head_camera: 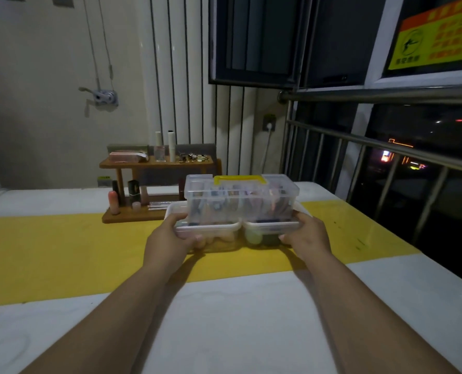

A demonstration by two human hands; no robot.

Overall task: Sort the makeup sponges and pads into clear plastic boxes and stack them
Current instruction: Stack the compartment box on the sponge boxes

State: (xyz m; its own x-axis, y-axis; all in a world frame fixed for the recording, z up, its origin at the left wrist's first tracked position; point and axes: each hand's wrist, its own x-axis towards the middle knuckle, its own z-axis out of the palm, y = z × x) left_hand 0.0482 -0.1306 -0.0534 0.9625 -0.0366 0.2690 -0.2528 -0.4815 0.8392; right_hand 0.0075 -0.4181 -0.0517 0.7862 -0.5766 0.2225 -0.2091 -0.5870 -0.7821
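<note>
Currently, head view only. Two low clear boxes sit side by side above the yellow strip (62, 244) of the white table (224, 333).

Left hand (167, 238): fingers curled round the outer end of the left box (211, 228), thumb on its rim. Right hand (308, 236): grips the outer end of the right box (274, 226) the same way. The inner ends of the boxes touch at the middle.

Contents, blurred through the plastic: peach sponges (215, 241) in the left box; a pale green sponge (252, 237) and a dark pad (270, 238) in the right box.

A taller clear case (240, 203) with a yellow handle (240, 180) rests across both boxes, lid closed, filled with small mixed items too blurred to name.

Cannot tell whether the low boxes rest on the table or are held just above it.

Behind the stack: a wooden rack (132, 215) with bottles and tubes on two levels. Right of the table: a metal railing (386, 147) before a dark window.
</note>
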